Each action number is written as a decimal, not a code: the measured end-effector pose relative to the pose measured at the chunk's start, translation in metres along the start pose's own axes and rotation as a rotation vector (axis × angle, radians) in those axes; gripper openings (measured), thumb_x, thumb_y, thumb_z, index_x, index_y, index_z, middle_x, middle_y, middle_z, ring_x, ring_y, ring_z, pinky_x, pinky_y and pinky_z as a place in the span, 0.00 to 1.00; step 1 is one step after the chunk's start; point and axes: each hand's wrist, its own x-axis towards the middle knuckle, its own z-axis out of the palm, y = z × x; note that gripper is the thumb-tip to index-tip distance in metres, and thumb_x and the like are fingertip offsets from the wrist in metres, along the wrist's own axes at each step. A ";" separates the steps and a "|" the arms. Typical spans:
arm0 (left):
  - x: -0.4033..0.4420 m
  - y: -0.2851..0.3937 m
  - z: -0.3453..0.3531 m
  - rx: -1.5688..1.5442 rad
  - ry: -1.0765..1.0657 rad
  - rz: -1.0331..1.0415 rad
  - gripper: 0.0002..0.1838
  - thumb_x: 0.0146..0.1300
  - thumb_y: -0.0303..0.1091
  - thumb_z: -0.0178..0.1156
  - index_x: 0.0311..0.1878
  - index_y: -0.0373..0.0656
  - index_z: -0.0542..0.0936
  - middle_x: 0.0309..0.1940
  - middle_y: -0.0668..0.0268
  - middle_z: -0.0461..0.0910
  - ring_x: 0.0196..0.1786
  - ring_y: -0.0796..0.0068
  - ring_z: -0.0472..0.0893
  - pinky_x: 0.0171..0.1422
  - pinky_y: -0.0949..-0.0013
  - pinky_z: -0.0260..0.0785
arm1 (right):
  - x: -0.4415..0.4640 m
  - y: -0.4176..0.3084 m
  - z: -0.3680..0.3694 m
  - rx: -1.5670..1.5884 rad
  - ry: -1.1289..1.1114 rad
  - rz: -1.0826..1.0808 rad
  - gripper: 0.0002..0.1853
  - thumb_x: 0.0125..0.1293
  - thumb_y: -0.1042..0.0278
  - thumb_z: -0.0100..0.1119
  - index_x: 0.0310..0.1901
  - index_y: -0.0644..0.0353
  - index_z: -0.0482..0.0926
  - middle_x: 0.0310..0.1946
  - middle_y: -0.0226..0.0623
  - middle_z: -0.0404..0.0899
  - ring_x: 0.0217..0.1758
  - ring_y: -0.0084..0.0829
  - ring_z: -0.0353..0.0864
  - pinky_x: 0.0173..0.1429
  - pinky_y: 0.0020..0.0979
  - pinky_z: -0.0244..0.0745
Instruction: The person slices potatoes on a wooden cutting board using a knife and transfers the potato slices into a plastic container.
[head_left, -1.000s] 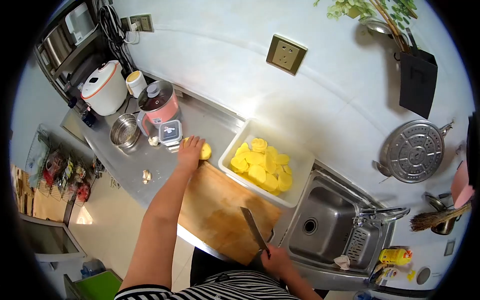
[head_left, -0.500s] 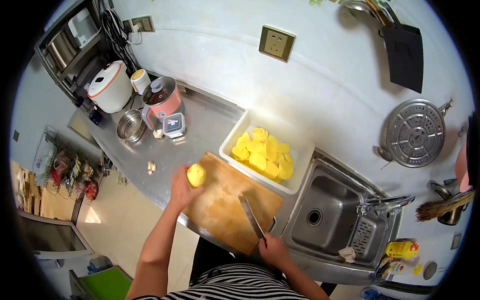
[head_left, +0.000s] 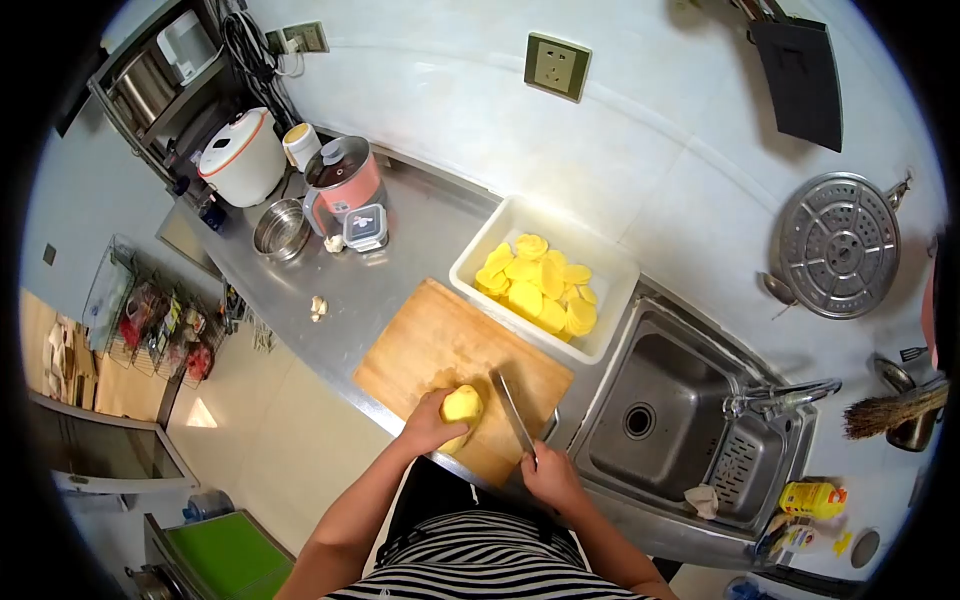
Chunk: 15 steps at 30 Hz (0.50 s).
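A: Which step is in hand?
B: Apparently positioning. The left hand [head_left: 428,425] is clamped on the peeled potato [head_left: 462,405], over the cutting board's [head_left: 420,340] near edge; the right hand [head_left: 553,480] grips the knife [head_left: 513,410].
A: Next move?
B: Keep the left hand clear of the knife. Open board lies beyond it.

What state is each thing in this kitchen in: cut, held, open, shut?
Potato: peeled, in the left hand
Knife: held in the right hand
Slices: cut, piled
White tub: open
Pink pot: lid on
Rice cooker: lid shut
Small container: lid on
Faucet: no running water visible
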 end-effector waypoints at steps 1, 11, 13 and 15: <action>0.003 -0.005 0.002 -0.050 -0.001 0.015 0.41 0.45 0.46 0.68 0.63 0.38 0.66 0.58 0.47 0.69 0.60 0.53 0.70 0.63 0.61 0.64 | 0.000 0.000 0.000 -0.002 -0.003 -0.003 0.12 0.61 0.64 0.52 0.34 0.66 0.74 0.26 0.58 0.77 0.32 0.60 0.77 0.39 0.54 0.71; -0.003 0.001 0.002 0.020 0.265 0.172 0.27 0.56 0.35 0.55 0.61 0.41 0.69 0.55 0.47 0.69 0.59 0.49 0.67 0.66 0.57 0.59 | 0.001 -0.002 -0.003 0.010 -0.095 0.041 0.13 0.63 0.61 0.51 0.36 0.65 0.73 0.29 0.58 0.78 0.35 0.59 0.77 0.41 0.53 0.71; -0.006 0.001 0.008 0.060 0.317 0.191 0.27 0.57 0.35 0.54 0.61 0.40 0.69 0.54 0.48 0.69 0.59 0.49 0.67 0.65 0.56 0.59 | 0.000 -0.001 -0.004 0.029 -0.133 0.052 0.13 0.64 0.61 0.50 0.35 0.65 0.71 0.30 0.59 0.78 0.36 0.59 0.77 0.42 0.53 0.71; -0.006 0.002 0.014 0.101 0.363 0.218 0.26 0.58 0.35 0.54 0.61 0.39 0.69 0.54 0.48 0.68 0.58 0.48 0.67 0.65 0.56 0.59 | 0.002 0.002 -0.003 0.086 -0.136 0.031 0.14 0.66 0.60 0.49 0.43 0.65 0.72 0.33 0.59 0.78 0.38 0.58 0.77 0.44 0.52 0.71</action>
